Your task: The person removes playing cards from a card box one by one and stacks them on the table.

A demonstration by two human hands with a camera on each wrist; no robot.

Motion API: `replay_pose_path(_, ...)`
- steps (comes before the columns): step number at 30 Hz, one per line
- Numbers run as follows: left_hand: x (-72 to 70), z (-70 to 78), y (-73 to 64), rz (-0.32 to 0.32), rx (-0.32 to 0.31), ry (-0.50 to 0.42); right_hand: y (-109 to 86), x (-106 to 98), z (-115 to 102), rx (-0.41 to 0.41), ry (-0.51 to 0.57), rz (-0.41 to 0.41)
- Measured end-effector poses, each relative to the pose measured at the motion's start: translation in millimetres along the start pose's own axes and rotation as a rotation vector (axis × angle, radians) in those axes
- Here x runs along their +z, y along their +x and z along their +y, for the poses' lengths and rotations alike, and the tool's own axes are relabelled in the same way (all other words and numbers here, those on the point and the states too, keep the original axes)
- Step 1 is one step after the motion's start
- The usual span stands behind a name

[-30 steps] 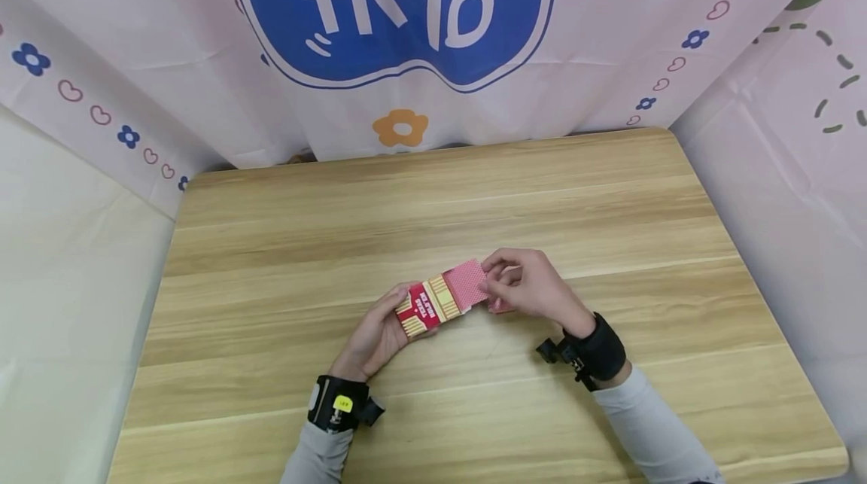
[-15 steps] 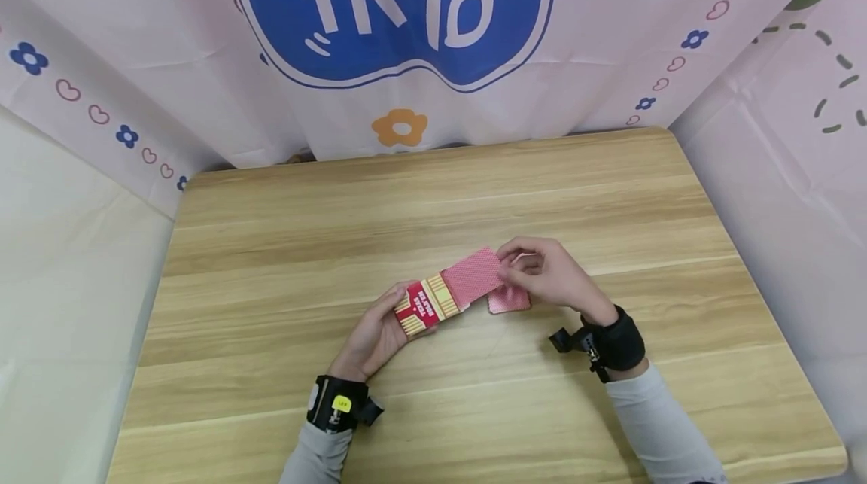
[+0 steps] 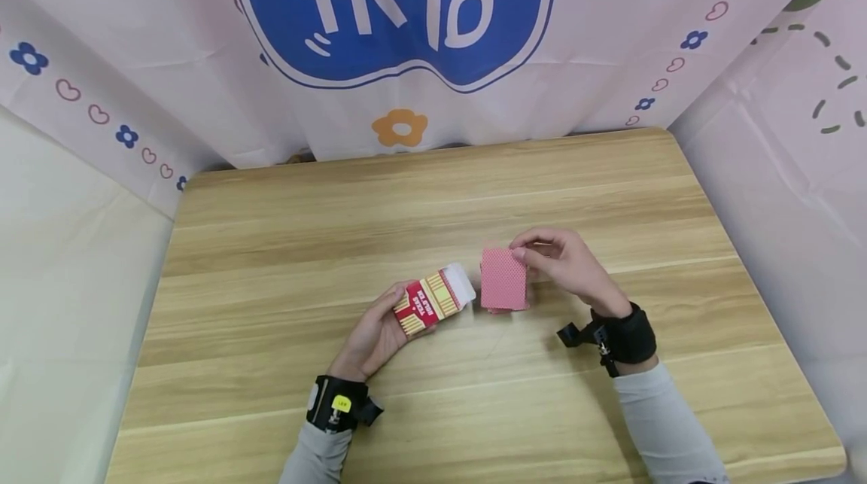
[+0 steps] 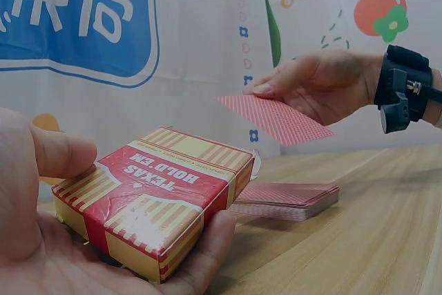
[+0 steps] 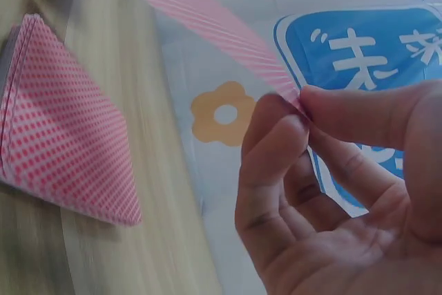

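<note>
My left hand [image 3: 375,337] grips a red and yellow playing-card box [image 3: 425,306] marked "TEXAS HOLD'EM", thumb on one side and fingers on the other. Its white end flap [image 3: 461,284] stands out toward the right. Between right thumb and fingertips, my right hand [image 3: 565,262] pinches a red-patterned playing card [image 3: 504,278] by one corner. Below that card, on the table, lies a stack of playing cards [image 4: 286,200] with the same red backs, apart from the held card in the left wrist view. From above, the held card hides most of the stack.
Both hands work over a wood-grain table [image 3: 305,243]. Behind it hangs a white cloth [image 3: 542,100] with a blue sign and an orange flower. Pale cloth [image 3: 81,303] also hangs at the left side and at the right.
My right hand has drawn the card out of the box and moved it right and back, over the stack. The box's white flap now shows. My left hand has hardly moved.
</note>
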State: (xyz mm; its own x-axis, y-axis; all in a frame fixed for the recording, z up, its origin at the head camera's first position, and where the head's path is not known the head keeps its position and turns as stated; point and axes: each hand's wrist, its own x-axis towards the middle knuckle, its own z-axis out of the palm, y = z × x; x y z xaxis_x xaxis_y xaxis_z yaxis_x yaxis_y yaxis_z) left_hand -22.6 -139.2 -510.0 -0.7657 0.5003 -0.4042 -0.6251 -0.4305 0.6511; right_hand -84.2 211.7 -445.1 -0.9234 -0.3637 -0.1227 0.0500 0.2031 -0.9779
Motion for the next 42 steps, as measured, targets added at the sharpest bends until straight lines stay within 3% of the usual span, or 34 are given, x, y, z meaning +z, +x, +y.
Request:
replay_pose_path(5, -0.3, 0.1, -0.2, 0.001, 0.000, -0.005, 3.0, -6.0, 6.3, 0.049, 0.038, 0.025)
replay_pose_path(19, -0.9, 1.0, 0.1, 0.011, -0.006, 0.011, 14.7, -8.8, 31.4, 0.156, -0.055, 0.027)
replay_pose_path(28, -1.2, 0.1, 1.0, 0.026, -0.013, 0.004, 18.8, -1.2, 41.9, 0.039, -0.286, 0.093)
replay_pose_path(42, 1.0, 0.5, 0.5, 0.034, -0.014, 0.001, 19.1, 6.9, 44.0, 0.039, -0.397, 0.179)
